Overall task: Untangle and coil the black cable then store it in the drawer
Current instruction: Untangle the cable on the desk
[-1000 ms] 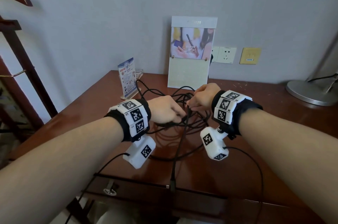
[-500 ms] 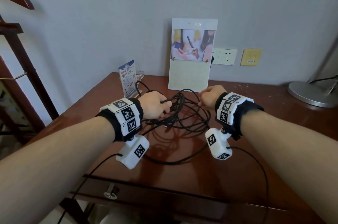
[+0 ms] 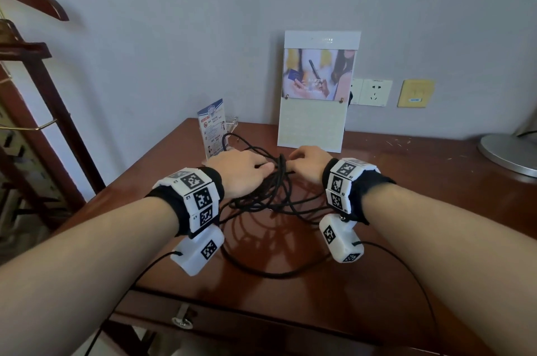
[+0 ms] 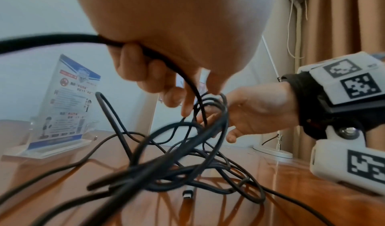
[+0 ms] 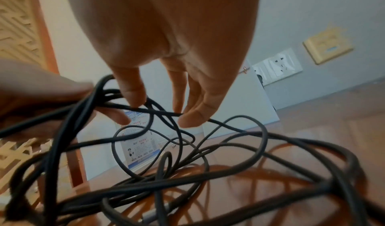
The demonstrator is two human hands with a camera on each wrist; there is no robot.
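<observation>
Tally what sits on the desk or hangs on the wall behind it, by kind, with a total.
Black cable, tangled, held by left hand and right hand: 1
Standing cards: 2, the small leaflet stand and the tall photo card
Wall plates: 2, the white socket and the yellow plate
Lamp base: 1
Total: 6

A glossy reddish-brown wooden tabletop (image 3: 406, 254) stands against the wall. A tangle of black cable (image 3: 270, 201) lies on its middle, part of it lifted off the wood, with one loop trailing toward the near edge. At the back left stands a clear acrylic leaflet holder (image 3: 211, 130); a white display board (image 3: 313, 120) stands beside it, against the wall. A round metal lamp base (image 3: 508, 152) sits far right.
</observation>
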